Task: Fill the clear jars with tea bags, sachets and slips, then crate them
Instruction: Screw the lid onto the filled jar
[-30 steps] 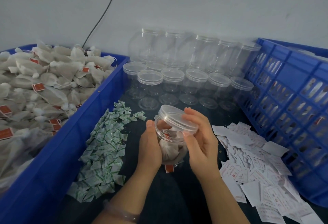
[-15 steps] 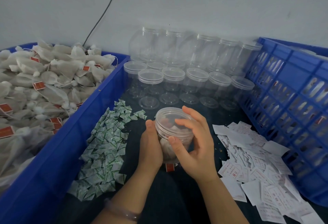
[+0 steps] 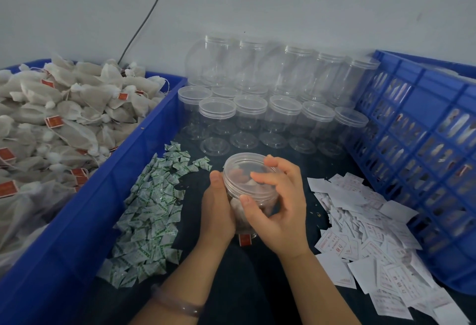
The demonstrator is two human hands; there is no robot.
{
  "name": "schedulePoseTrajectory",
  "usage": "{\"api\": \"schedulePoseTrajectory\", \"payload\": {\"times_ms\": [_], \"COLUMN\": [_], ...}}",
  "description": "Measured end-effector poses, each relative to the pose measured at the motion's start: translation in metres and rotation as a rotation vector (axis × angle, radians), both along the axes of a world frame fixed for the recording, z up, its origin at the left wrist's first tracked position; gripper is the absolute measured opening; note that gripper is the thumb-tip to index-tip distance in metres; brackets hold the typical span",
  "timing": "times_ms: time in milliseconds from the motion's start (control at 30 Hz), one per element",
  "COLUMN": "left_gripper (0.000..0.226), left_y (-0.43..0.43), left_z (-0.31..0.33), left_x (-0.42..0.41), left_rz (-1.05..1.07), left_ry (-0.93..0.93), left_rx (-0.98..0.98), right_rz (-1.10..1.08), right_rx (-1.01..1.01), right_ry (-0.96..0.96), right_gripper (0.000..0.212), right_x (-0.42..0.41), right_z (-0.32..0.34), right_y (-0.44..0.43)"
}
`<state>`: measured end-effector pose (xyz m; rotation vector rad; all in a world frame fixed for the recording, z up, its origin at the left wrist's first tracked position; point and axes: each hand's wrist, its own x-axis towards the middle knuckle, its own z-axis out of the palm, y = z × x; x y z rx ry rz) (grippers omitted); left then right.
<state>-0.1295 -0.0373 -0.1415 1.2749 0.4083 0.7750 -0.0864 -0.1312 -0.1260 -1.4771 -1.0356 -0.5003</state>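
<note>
jar [image 3: 260, 196], clear plastic and packed with pale tea bags, sits low in the middle of the view, held just above the dark table [image 3: 244, 286] between both hands. its clear lid [image 3: 242, 167] lies flat across the mouth, and a red tag [image 3: 245, 239] hangs out below the base.

on the left, a blue bin [image 3: 108, 196] is heaped with tea bags [image 3: 64, 123], many carrying red tags. beside the bin, a long pile of green-and-white sachets [image 3: 152, 203] lies on the table. a loose pile of white printed slips [image 3: 365, 226] lies on the right, against a blue slotted crate [image 3: 422, 123]; pale shapes show through its slots, too blurred to name. empty jars [image 3: 257, 108] with lids on stand in rows against the wall [image 3: 283, 2], a second layer stacked at the back.

the left hand [image 3: 217, 208] wraps the jar's left side, fingers curled round the body and out of sight behind it, thumb upright against the rim. the right hand [image 3: 280, 206] grips the lid from above and the right: fingers arched over the top, thumb pressed to the near edge, so the lid is pinched between them.

both forearms rise from the bottom edge and angle inward to meet at the jar. a pale bracelet [image 3: 177, 304] circles the left wrist.
</note>
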Motion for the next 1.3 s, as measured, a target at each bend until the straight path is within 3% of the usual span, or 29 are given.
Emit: {"api": "schedulePoseTrajectory", "payload": {"times_ms": [233, 400, 500, 700, 833, 967, 1100, 1200, 1300], "left_gripper": [0.075, 0.081, 0.069, 0.073, 0.076, 0.074, 0.073, 0.08, 0.072], "left_y": [0.003, 0.003, 0.002, 0.002, 0.002, 0.001, 0.001, 0.001, 0.0], "left_z": [-0.004, -0.004, -0.004, -0.005, -0.005, -0.004, -0.004, -0.004, -0.003], "left_x": [0.002, 0.002, 0.002, 0.004, 0.004, 0.004, 0.002, 0.004, 0.004], "left_rz": [-0.034, -0.05, -0.023, 0.019, 0.017, 0.014, 0.026, 0.019, 0.029], "left_ry": [-0.005, -0.051, -0.032, 0.013, 0.01, 0.012, -0.006, -0.023, -0.013], "left_rx": [-0.052, -0.011, -0.009, -0.031, -0.021, -0.039, 0.008, -0.035, -0.012], "right_rz": [-0.015, 0.06, 0.197, 0.169, 0.176, 0.129, 0.155, 0.137, 0.127], "right_rx": [0.011, -0.015, 0.027, 0.232, 0.148, 0.264, 0.146, 0.212, 0.229], "right_ry": [0.073, 0.302, 0.409, 0.487, 0.457, 0.487, 0.48, 0.5, 0.525], "right_gripper": [0.018, 0.063, 0.073, 0.056, 0.06, 0.053, 0.061, 0.056, 0.056], "right_x": [-0.003, -0.005, -0.006, -0.009, -0.013, -0.011, -0.015, -0.013, -0.011], "right_z": [0.004, 0.003, -0.001, -0.001, 0.0, 0.0, -0.001, -0.001, -0.001], "right_y": [0.004, 0.002, -0.001, 0.0, 0.002, 0.001, 0.003, 0.002, 0.001]}}
